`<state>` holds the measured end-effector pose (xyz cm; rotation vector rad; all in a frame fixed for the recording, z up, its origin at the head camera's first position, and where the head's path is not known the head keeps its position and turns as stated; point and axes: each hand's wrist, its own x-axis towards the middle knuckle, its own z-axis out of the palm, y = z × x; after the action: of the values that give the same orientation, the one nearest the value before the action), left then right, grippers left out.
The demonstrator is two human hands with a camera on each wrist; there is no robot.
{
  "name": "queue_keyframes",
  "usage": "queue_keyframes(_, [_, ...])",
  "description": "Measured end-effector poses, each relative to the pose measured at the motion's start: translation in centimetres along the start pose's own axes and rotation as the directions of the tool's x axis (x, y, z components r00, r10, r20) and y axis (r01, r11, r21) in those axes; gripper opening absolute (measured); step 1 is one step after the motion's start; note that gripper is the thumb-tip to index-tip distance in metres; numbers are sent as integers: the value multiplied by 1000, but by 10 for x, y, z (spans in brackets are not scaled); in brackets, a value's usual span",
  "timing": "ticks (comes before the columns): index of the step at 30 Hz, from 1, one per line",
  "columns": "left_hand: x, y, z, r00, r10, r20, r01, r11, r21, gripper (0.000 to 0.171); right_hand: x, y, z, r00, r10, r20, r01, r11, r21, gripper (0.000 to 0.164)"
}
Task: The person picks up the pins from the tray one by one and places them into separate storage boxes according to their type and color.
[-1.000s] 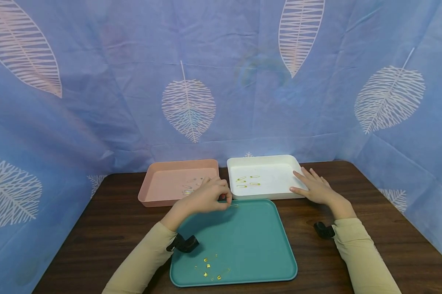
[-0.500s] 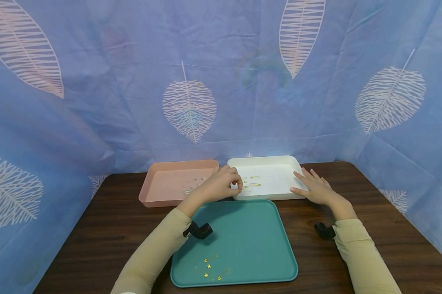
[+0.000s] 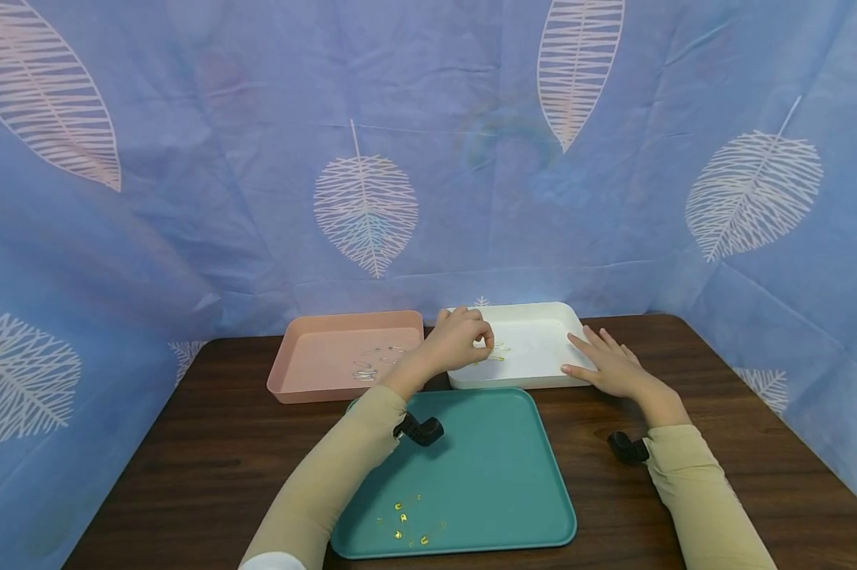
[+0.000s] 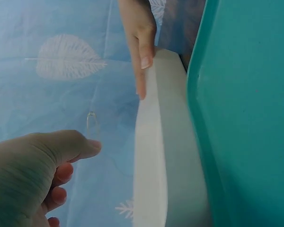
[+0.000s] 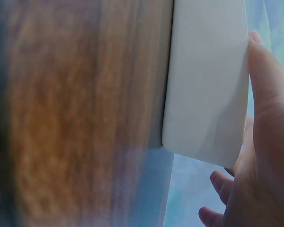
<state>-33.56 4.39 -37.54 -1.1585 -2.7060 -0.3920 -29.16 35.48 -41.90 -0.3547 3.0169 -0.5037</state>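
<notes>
My left hand (image 3: 458,342) is over the left part of the white tray (image 3: 538,336), pinching a safety pin (image 4: 92,124) between thumb and finger. In the left wrist view the pin sticks up past the thumb tip. Several gold safety pins (image 3: 498,358) lie in the white tray, partly hidden behind that hand. My right hand (image 3: 612,368) rests with spread, straight fingers on the white tray's right rim; its thumb lies along the edge in the right wrist view.
Left of the white tray stands a pink tray (image 3: 307,356) holding several silver safety pins (image 3: 365,370). A teal tray (image 3: 485,475) sits in front, with several small gold pins (image 3: 403,518) near its front left. A leaf-patterned blue cloth (image 3: 456,198) hangs behind the table.
My left hand has moved right and away from me, from the teal tray's far edge to over the white tray, carrying the pin. The right hand has stayed on the rim.
</notes>
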Motion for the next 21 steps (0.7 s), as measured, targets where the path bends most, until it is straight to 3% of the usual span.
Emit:
queue_keyframes(13, [30, 3, 34, 992, -123, 0, 123, 991, -56, 10, 2, 3, 3, 1000, 6, 12, -6, 1000, -2, 83])
queue_keyframes(21, [44, 2, 45, 983, -181, 12, 181, 981, -71, 14, 1, -1, -1, 1000, -3, 2, 3, 1000, 10, 83])
